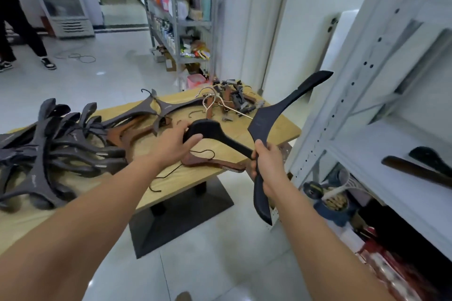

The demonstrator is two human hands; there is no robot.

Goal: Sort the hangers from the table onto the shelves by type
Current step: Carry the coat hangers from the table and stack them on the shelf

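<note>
Both hands closed: left hand [176, 140] grips black hanger [215, 133]; right hand [266, 166] another [281, 107], hooks apparently hidden.

**Bright, even indoor light; wide-angle warp at the edges**

Glare patches shine on the glossy floor [115, 73] at ten o'clock. Shadows are soft. The shelf frame [381, 61] at three o'clock bows outward, and items at five o'clock smear with blur.

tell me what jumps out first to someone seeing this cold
Two bare hands in the middle: the right hand grips a black hanger held up off the table, and the left hand holds a second black hanger. A heap of dark grey hangers fills the wooden table at left.
</note>
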